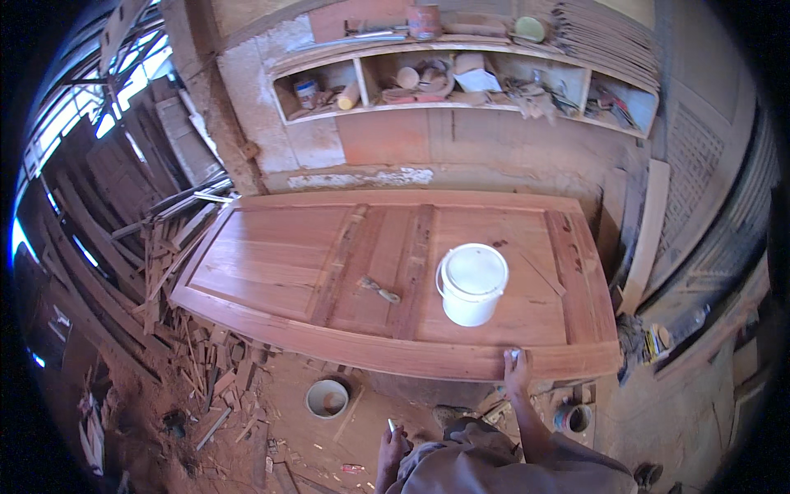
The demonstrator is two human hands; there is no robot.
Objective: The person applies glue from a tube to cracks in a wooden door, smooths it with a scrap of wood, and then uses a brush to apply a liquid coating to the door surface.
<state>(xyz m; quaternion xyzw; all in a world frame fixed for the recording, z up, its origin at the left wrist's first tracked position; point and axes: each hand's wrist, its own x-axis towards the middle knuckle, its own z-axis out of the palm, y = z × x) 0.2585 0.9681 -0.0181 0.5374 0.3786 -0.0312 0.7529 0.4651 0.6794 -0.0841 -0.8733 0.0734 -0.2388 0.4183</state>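
A reddish-brown wooden panel door (461, 358) lies flat in front of me. At its near edge, right of the middle, my right hand (517, 375) is closed on a small white thing (516, 355), mostly hidden by the fingers. Lower down and clear of the door, my left hand (392, 449) is closed round a short white stick (391, 425) that pokes up past the fingers. On the door stands a lidded white plastic bucket (471, 300), upright, beyond my right hand. A small pale bundle (380, 290), perhaps cord or cloth, rests left of the bucket.
Behind the door, a wall shelf (362, 111) holds tins, tools and scraps. An open bucket (327, 399) and a tin (573, 418) stand on the dusty floor. Wood offcuts (222, 362) lie scattered at the left; boards (646, 235) lean at the right.
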